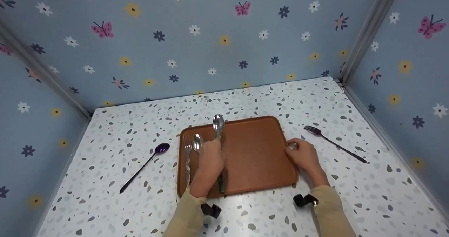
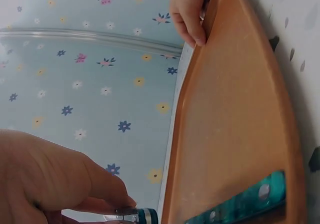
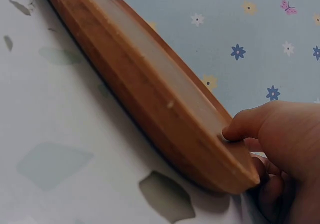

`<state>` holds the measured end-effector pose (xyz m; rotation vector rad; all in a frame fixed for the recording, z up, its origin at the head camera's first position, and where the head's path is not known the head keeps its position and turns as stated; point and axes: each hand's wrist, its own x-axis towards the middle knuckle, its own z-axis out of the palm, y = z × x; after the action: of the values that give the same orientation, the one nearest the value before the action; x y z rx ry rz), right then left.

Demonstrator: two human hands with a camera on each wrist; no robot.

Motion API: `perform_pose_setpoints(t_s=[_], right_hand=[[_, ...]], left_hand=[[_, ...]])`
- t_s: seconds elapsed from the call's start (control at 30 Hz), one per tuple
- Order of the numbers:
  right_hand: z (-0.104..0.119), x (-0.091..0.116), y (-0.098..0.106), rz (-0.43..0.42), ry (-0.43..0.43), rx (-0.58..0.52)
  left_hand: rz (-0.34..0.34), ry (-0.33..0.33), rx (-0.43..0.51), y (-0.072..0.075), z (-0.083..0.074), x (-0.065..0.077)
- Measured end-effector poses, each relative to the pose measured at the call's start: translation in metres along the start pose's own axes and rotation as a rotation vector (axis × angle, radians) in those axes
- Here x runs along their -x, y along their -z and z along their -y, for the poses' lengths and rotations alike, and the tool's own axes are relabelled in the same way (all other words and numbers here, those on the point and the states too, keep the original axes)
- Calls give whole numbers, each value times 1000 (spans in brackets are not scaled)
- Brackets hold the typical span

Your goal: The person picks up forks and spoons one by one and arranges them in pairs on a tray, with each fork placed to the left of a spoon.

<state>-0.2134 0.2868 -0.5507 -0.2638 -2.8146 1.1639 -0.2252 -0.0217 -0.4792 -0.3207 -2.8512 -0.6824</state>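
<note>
My left hand (image 1: 211, 160) pinches a shiny metal spoon (image 1: 218, 122), its bowl pointing away from me over the far rim of a brown tray (image 1: 256, 153). Just left of those fingers, a second metal spoon (image 1: 197, 141) lies in the tray, its handle hidden by the hand. A silver fork (image 1: 188, 153) lies along the tray's left side. Below the left hand, a teal-green handle (image 2: 250, 204) reaches to the tray's near rim. On the tray's right edge, my right hand (image 1: 304, 155) grips the rim, thumb on top in the right wrist view.
A dark purple spoon (image 1: 162, 148) lies on the speckled white table (image 1: 122, 131) left of the tray. To the right lies a dark fork (image 1: 335, 144), tines pointing away. Blue flower-patterned walls (image 1: 210, 47) enclose the back and both sides.
</note>
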Motion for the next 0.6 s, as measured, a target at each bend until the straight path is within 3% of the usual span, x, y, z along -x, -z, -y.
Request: perform_pose_setpoints(t_s=[0.3, 0.6], right_hand=[[1, 0, -1, 11, -5, 12], [2, 0, 0, 3, -2, 17]], left_hand=[[6, -31, -52, -13, -7, 2], [128, 7, -48, -19, -11, 0]])
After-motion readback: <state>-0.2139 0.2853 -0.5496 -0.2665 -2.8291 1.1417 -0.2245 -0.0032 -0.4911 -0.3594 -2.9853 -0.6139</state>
